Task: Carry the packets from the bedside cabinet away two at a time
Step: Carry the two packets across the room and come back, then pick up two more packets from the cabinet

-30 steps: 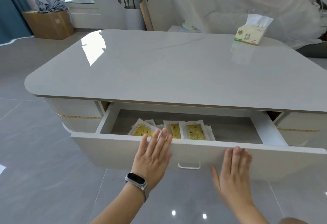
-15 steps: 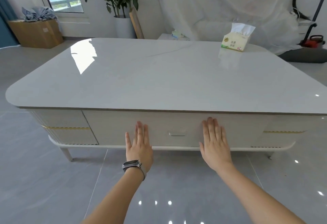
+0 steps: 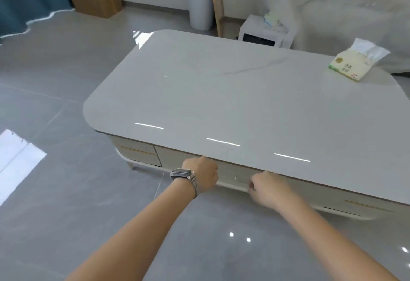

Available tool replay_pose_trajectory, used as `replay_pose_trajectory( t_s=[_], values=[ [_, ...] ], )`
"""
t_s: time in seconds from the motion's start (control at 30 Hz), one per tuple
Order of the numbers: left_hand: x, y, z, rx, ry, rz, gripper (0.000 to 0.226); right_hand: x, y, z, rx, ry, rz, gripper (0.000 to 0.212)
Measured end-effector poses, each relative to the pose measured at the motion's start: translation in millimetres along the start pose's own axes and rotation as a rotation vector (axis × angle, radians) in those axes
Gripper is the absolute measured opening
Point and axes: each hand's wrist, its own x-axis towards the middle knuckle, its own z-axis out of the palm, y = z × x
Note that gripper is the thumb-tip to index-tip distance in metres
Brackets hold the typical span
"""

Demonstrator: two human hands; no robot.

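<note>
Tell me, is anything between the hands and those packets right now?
Yes. The closed drawer front of the table hides the packets; none are visible. The left hand and right hand sit at that front, just under the tabletop's edge.

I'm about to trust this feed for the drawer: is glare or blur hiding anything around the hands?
Head view: three bright streaks of glare sit on the glossy tabletop near its front edge; window glare patches the floor at left; the left hand and right hand are motion-softened, fingers tucked under the overhang, so the drawer front is shaded and blurry; wide-angle lens bends the table edges.
</note>
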Motion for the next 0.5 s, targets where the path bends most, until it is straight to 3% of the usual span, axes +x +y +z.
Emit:
replay_pose_trajectory(
  t_s=[0.13,0.33,0.5],
  values=[
    [-42.2,-46.4,-97.6,-0.038,0.039,-0.046,0.034,-19.6,-37.9,-105.2,-0.025,-0.012,-0.102,0.033],
    [-142.8,-136.8,-241.6,-0.119,0.015,-0.258,0.04,-56.9,-125.9,-278.9,-0.033,0.002,-0.269,0.045],
    [-250.9,-213.0,-322.8,-0.233,0.023,-0.444,0.041,-90.9,-213.4,-378.2,-0.08,-0.019,-0.405,0.056]
  ],
)
